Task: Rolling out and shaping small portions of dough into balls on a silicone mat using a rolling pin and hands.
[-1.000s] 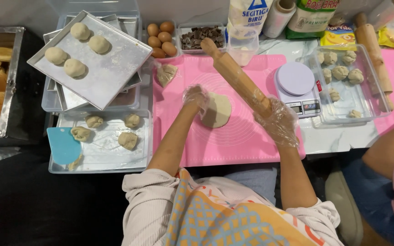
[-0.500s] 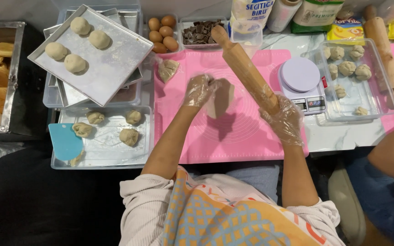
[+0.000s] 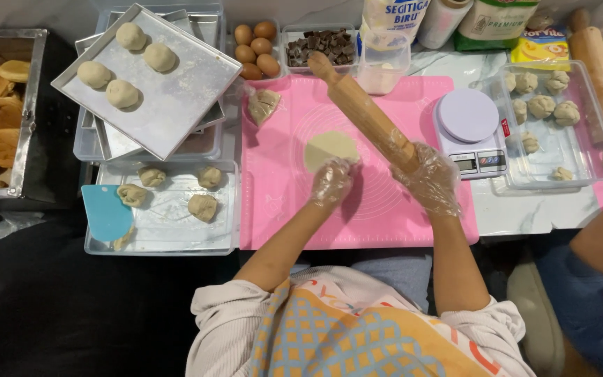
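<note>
Two gloved hands were at work on the pink mat (image 3: 273, 209). Your left hand (image 3: 331, 183) pressed loosely on the near edge of the flat dough disc (image 3: 329, 146), mid-mat toward the far edge. Your right hand (image 3: 428, 176) gripped the rolling pin (image 3: 364, 112), tilted above the mat. Thin dough could tear or stick if the pin dropped hard.

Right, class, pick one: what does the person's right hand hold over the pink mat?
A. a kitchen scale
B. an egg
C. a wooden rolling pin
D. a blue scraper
C: the gloved right hand has its grip on the lower end of the wooden rolling pin, raised at a slant over the pink mat, while the left hand touches the flat dough round.
</note>
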